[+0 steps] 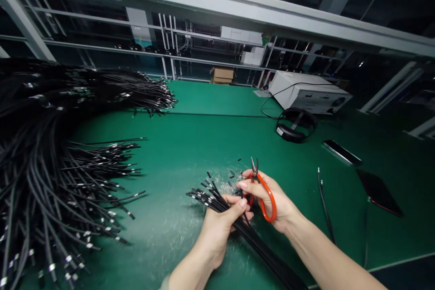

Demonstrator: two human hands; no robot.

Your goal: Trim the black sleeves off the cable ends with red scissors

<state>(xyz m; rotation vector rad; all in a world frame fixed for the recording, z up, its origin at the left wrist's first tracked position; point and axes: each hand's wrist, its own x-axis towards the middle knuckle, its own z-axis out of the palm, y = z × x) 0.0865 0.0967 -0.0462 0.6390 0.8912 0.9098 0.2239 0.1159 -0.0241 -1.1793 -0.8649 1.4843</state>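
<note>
My left hand (220, 229) is closed round a bundle of black cables (258, 244), whose ends with white bands fan out to the upper left. Close beside it, my right hand (272, 197) holds red-handled scissors (270, 199) with the short blades pointing up and slightly apart. The right thumb and forefinger also pinch near the end of one cable at the left fingertips; the exact contact is partly hidden. Small black cut pieces (232, 175) and fine pale strands (217, 176) are scattered on the green mat (204, 136) just beyond the hands.
Large heaps of black cables (50, 158) cover the left side. At the back right stand a white box-shaped device (309, 93) and a black headband (295, 124). A phone (341, 152), a dark flat object (379, 190) and a single cable (326, 208) lie on the right.
</note>
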